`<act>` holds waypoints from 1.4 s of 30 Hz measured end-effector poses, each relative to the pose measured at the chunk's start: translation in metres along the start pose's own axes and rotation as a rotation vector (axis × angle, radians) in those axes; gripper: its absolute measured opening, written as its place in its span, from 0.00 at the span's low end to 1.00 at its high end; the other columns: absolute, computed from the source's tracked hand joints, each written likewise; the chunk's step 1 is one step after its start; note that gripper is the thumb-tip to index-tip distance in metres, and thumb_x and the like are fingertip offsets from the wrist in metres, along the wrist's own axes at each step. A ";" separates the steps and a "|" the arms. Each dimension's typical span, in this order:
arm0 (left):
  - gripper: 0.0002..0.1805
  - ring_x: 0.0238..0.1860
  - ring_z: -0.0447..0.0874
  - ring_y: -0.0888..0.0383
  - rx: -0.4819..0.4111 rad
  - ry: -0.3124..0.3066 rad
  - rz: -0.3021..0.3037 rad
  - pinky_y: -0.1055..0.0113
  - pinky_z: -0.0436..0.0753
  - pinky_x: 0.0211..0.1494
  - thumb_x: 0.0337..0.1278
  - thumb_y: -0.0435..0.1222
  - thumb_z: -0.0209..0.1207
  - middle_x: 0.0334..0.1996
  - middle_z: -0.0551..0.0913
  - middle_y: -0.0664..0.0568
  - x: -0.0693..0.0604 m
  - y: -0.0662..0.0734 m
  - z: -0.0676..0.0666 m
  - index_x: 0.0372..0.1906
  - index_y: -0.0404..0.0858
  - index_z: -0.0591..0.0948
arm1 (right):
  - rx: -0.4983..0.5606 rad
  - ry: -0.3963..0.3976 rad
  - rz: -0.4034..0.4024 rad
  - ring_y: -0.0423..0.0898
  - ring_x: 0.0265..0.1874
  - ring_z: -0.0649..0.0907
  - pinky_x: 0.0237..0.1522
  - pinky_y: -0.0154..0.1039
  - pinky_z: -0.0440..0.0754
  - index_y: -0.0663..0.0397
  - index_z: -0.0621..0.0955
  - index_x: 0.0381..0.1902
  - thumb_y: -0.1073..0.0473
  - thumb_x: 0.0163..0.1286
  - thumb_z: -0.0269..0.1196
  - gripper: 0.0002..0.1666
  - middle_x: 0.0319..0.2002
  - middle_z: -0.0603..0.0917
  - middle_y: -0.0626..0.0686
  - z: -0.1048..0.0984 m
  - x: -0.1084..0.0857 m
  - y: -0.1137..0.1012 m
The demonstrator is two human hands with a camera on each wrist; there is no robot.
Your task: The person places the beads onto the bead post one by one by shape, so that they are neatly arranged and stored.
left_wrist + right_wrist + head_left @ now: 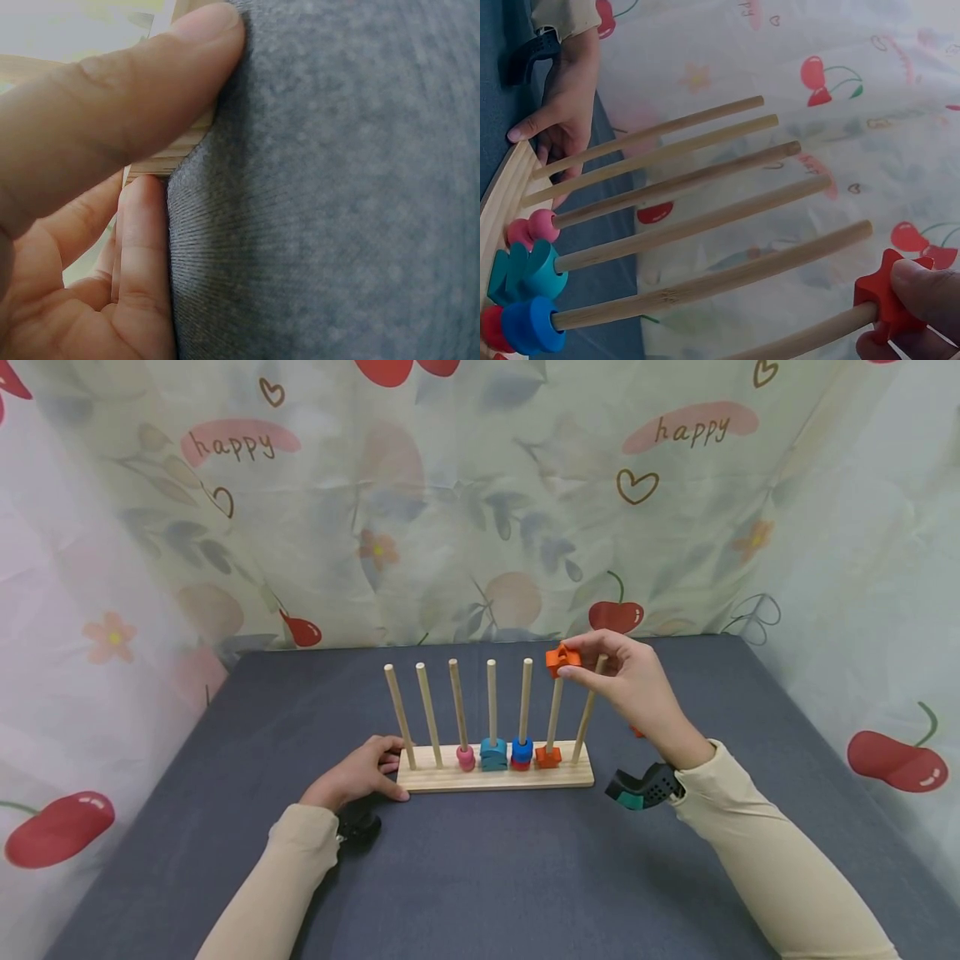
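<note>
Several upright pegs stand on a wooden peg board [495, 784] on the table. My left hand [358, 774] grips the board's left end, thumb at the front. Between thumb and fingertips, my right hand [633, 681] pinches an orange star-shaped bead [558, 658] at the top of the second peg from the right. In the right wrist view, that peg's tip meets the star bead [885, 289]; how far it goes in is hidden. Lower on the same peg sits an orange bead [548, 758]. Other pegs bear pink beads [466, 758], teal beads [493, 756] and a blue bead [522, 749] above a red one.
Partly hidden behind the right wrist, a small orange piece [637, 732] lies on the dark grey table cloth [480, 868]. A patterned curtain [465, 527] hangs behind and at both sides. Each wrist wears a dark device, such as the right one [645, 787].
</note>
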State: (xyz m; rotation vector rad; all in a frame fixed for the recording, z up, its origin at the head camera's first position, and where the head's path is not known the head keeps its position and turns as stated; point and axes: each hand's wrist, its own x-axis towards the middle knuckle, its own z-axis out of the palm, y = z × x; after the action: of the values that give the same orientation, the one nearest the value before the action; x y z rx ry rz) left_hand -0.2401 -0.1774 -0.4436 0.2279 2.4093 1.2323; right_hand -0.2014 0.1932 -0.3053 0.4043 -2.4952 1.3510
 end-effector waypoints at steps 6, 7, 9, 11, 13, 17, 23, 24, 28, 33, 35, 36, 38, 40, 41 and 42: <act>0.43 0.57 0.69 0.48 0.001 -0.003 -0.006 0.52 0.72 0.66 0.33 0.29 0.77 0.56 0.66 0.41 0.000 0.000 0.000 0.62 0.33 0.71 | -0.022 -0.044 0.047 0.47 0.27 0.76 0.28 0.33 0.75 0.47 0.83 0.49 0.50 0.59 0.70 0.20 0.36 0.83 0.49 0.001 -0.001 0.006; 0.43 0.57 0.69 0.48 0.001 -0.003 -0.007 0.52 0.72 0.66 0.33 0.29 0.77 0.56 0.66 0.41 0.000 0.000 0.000 0.62 0.33 0.71 | -0.015 -0.053 0.053 0.46 0.28 0.76 0.30 0.33 0.76 0.47 0.83 0.49 0.50 0.59 0.71 0.20 0.37 0.84 0.49 0.001 -0.001 0.006; 0.43 0.57 0.69 0.48 0.003 -0.002 -0.007 0.52 0.72 0.66 0.33 0.29 0.77 0.56 0.66 0.41 0.000 0.000 -0.001 0.63 0.33 0.71 | 0.004 -0.067 0.064 0.46 0.30 0.78 0.32 0.34 0.79 0.47 0.83 0.48 0.51 0.58 0.71 0.20 0.38 0.85 0.50 0.002 -0.001 0.007; 0.43 0.57 0.69 0.48 0.008 -0.001 -0.006 0.52 0.72 0.66 0.33 0.29 0.77 0.56 0.66 0.41 0.000 0.001 -0.001 0.63 0.33 0.71 | 0.029 -0.080 0.076 0.45 0.32 0.80 0.35 0.34 0.80 0.48 0.82 0.47 0.50 0.57 0.72 0.21 0.39 0.86 0.51 0.003 -0.001 0.008; 0.43 0.57 0.69 0.48 0.014 0.000 -0.006 0.52 0.72 0.66 0.34 0.30 0.77 0.56 0.67 0.41 -0.001 0.001 -0.001 0.63 0.33 0.71 | 0.048 -0.094 0.092 0.44 0.34 0.82 0.36 0.34 0.81 0.49 0.82 0.46 0.50 0.56 0.72 0.21 0.40 0.86 0.51 0.003 0.000 0.009; 0.43 0.57 0.69 0.48 0.019 -0.001 -0.003 0.52 0.72 0.66 0.34 0.30 0.77 0.56 0.67 0.41 0.000 0.000 -0.001 0.63 0.33 0.71 | 0.069 -0.124 0.138 0.42 0.36 0.83 0.39 0.34 0.81 0.52 0.81 0.46 0.50 0.56 0.73 0.22 0.40 0.86 0.52 0.006 -0.001 0.015; 0.43 0.57 0.70 0.48 0.015 -0.001 0.012 0.53 0.73 0.66 0.34 0.30 0.77 0.55 0.67 0.41 0.001 -0.001 -0.001 0.63 0.34 0.71 | 0.086 -0.158 0.192 0.44 0.37 0.83 0.41 0.37 0.81 0.56 0.81 0.45 0.53 0.56 0.73 0.22 0.40 0.86 0.55 0.015 -0.003 0.031; 0.43 0.57 0.70 0.48 0.012 0.000 0.011 0.53 0.73 0.66 0.34 0.30 0.77 0.55 0.67 0.42 0.001 -0.001 -0.001 0.63 0.34 0.71 | 0.090 -0.164 0.198 0.45 0.37 0.82 0.42 0.38 0.81 0.57 0.81 0.44 0.53 0.56 0.73 0.22 0.39 0.86 0.55 0.016 -0.004 0.033; 0.43 0.57 0.69 0.48 0.013 -0.003 0.016 0.52 0.73 0.65 0.34 0.29 0.77 0.55 0.66 0.41 0.000 -0.001 -0.001 0.62 0.34 0.71 | 0.101 -0.186 0.219 0.47 0.36 0.82 0.42 0.40 0.81 0.58 0.81 0.44 0.55 0.55 0.74 0.21 0.38 0.85 0.55 0.024 -0.009 0.044; 0.43 0.56 0.69 0.48 0.017 0.003 0.003 0.53 0.73 0.65 0.33 0.29 0.77 0.55 0.67 0.42 0.001 -0.001 -0.001 0.62 0.35 0.72 | 0.084 -0.202 0.251 0.48 0.35 0.80 0.40 0.40 0.79 0.57 0.81 0.42 0.54 0.54 0.74 0.21 0.36 0.84 0.54 0.035 -0.016 0.059; 0.43 0.57 0.69 0.48 0.020 0.004 -0.002 0.53 0.73 0.65 0.33 0.29 0.77 0.55 0.67 0.42 0.001 -0.001 0.000 0.63 0.35 0.71 | 0.063 -0.211 0.263 0.49 0.35 0.79 0.38 0.40 0.79 0.56 0.82 0.42 0.52 0.54 0.75 0.21 0.34 0.84 0.54 0.039 -0.019 0.066; 0.43 0.57 0.69 0.48 0.023 0.002 -0.001 0.53 0.73 0.65 0.33 0.29 0.77 0.55 0.67 0.42 0.001 -0.001 0.000 0.63 0.34 0.71 | 0.052 -0.217 0.265 0.49 0.35 0.79 0.37 0.40 0.78 0.56 0.82 0.41 0.52 0.54 0.75 0.21 0.34 0.83 0.54 0.041 -0.020 0.070; 0.43 0.57 0.69 0.48 0.023 0.002 -0.004 0.53 0.73 0.65 0.34 0.29 0.77 0.56 0.67 0.42 0.001 -0.001 0.001 0.63 0.34 0.71 | 0.032 -0.225 0.265 0.48 0.35 0.79 0.36 0.39 0.78 0.55 0.82 0.41 0.51 0.54 0.74 0.21 0.34 0.83 0.54 0.046 -0.023 0.077; 0.44 0.57 0.69 0.48 0.026 0.001 -0.004 0.53 0.73 0.65 0.34 0.30 0.77 0.56 0.67 0.42 0.001 -0.001 0.000 0.63 0.34 0.71 | 0.025 -0.231 0.267 0.48 0.35 0.79 0.37 0.38 0.79 0.55 0.82 0.40 0.52 0.54 0.74 0.19 0.35 0.83 0.54 0.050 -0.025 0.083; 0.43 0.57 0.69 0.48 0.025 0.003 -0.007 0.53 0.73 0.66 0.34 0.30 0.77 0.56 0.67 0.42 0.001 -0.001 0.000 0.63 0.34 0.71 | 0.022 -0.236 0.266 0.47 0.35 0.79 0.37 0.38 0.79 0.55 0.82 0.40 0.53 0.55 0.74 0.19 0.35 0.84 0.54 0.053 -0.026 0.086; 0.44 0.57 0.69 0.48 0.026 0.000 -0.003 0.53 0.73 0.66 0.34 0.30 0.77 0.56 0.66 0.41 0.001 -0.001 0.000 0.63 0.34 0.70 | 0.018 -0.243 0.262 0.47 0.35 0.79 0.37 0.37 0.79 0.56 0.81 0.40 0.53 0.55 0.74 0.19 0.36 0.84 0.54 0.054 -0.027 0.089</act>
State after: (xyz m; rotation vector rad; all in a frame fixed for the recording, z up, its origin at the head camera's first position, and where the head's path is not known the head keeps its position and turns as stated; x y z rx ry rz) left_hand -0.2408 -0.1776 -0.4447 0.2314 2.4258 1.2005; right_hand -0.2148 0.1972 -0.4119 0.2663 -2.8180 1.5011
